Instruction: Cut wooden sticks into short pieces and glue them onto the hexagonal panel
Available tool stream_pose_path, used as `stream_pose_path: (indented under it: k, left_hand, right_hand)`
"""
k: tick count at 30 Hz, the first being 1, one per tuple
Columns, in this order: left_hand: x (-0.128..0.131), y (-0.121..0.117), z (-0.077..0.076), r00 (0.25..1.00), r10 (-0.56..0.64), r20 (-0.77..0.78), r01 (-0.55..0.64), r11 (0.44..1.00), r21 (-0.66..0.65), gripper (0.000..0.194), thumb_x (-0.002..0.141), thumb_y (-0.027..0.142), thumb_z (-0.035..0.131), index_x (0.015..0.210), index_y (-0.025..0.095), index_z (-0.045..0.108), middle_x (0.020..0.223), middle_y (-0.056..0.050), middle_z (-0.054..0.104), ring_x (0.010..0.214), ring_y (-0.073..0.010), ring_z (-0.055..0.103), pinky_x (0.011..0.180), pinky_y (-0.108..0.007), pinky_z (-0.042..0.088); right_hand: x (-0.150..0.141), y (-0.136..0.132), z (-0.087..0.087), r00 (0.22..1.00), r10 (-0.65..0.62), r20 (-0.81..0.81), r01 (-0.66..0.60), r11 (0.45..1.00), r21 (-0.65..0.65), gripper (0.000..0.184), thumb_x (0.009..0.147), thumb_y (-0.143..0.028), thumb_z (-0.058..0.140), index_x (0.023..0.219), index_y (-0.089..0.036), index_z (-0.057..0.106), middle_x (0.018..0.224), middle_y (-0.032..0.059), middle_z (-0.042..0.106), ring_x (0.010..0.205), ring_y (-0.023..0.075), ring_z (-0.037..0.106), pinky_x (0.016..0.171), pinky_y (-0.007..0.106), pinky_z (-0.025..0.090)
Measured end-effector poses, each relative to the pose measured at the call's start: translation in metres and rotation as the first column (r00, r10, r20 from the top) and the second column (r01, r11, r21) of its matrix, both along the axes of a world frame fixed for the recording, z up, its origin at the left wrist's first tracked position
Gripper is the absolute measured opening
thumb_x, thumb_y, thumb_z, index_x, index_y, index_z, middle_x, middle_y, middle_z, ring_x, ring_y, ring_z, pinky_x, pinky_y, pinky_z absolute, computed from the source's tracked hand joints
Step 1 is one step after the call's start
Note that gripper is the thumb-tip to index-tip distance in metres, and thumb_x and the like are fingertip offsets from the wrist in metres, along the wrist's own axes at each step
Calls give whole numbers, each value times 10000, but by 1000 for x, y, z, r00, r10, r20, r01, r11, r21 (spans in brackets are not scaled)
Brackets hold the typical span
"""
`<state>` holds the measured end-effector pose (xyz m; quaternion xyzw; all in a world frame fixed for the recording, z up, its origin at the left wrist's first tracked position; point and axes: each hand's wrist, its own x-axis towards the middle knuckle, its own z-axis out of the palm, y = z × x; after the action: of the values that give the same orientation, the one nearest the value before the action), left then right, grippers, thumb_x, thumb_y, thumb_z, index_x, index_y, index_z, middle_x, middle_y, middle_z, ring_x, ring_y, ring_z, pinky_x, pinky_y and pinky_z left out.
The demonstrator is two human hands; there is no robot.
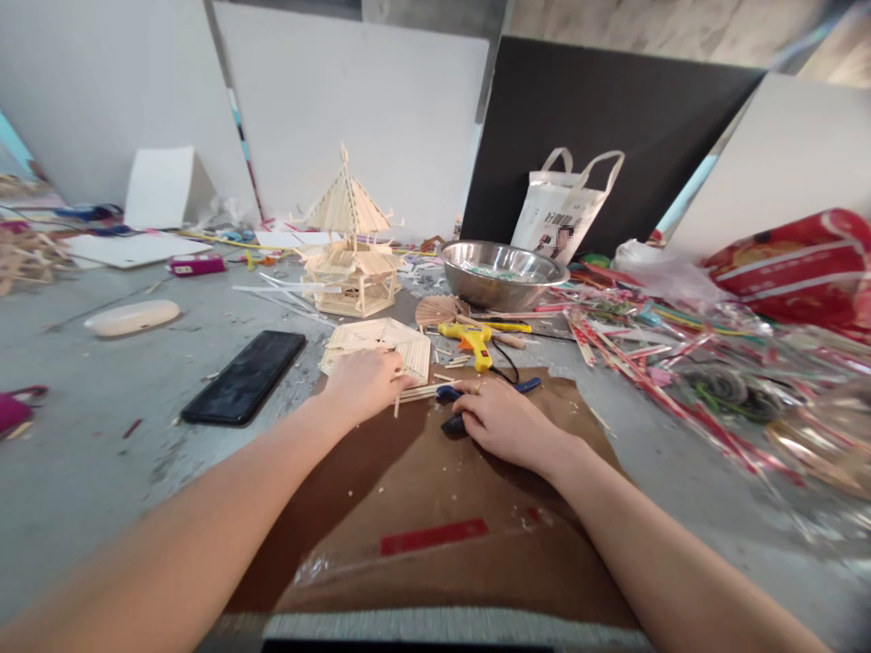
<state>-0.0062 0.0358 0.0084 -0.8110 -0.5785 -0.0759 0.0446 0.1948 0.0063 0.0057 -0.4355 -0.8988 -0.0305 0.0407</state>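
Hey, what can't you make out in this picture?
In the head view:
Hexagonal stick panel: near part, hidden by the left hand.
Blue-and-black tool: middle, covered by the right hand.
Contents of the steel bowl: too small to identify.
Red bag: cut off by the right edge.

Stick panel (412, 349): its near side was partly hidden by the left hand (360, 383).
Blue tool (528, 385): its middle was covered by the right hand (502, 419).
Steel bowl (504, 292): its contents were too blurred to identify.
Red bag (803, 263): the right edge cut it off.
Purple object (14, 413): the left edge cut it off.
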Motion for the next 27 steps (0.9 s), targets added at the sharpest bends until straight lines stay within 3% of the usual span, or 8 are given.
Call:
stream_pose_path:
  k: [3, 12, 22, 27]
  left_hand:
    - [2, 1, -4, 999, -17, -32, 15, 997, -73, 392, 683, 532, 388, 736, 189, 570, 785, -75, 607, 752, -238, 550, 613, -309, 396]
    - [-9, 3, -3, 996, -54, -68, 48, 995, -86, 256, 745, 351, 341, 742, 203, 550, 781, -62, 620, 724, -217, 565, 571, -280, 390]
    - [-18, 9, 0, 989, 16, -145, -24, 998, -56, 247, 743, 287, 353, 754, 222, 592, 802, -67, 612, 757, -214, 551, 606, -286, 391]
    - [-13, 5, 5, 993, 29, -114, -29, 1000, -5, 288, 766, 239, 311, 851, 236, 587, 866, -65, 587, 789, -205, 541, 628, -288, 394]
  right_hand:
    - [1, 0, 4, 998, -47, 49, 48, 999, -13, 228, 717, -159, 407, 792, -179, 622, 969, 50, 575, 893, 160, 501, 801, 264, 322]
    - [3, -2, 6, 982, -160, 100, 157, 987, 30, 208, 691, -155, 406, 747, -169, 606, 971, 62, 570, 852, 178, 510, 751, 289, 330]
    - [3, -2, 4, 979, -179, 98, 176, 984, 42, 221, 700, -166, 389, 782, -187, 593, 905, 52, 582, 819, 179, 505, 720, 289, 312]
    - [1, -3, 5, 976, -205, 68, 201, 977, 67, 211, 709, -173, 394, 798, -189, 584, 865, 40, 593, 802, 175, 505, 717, 287, 302]
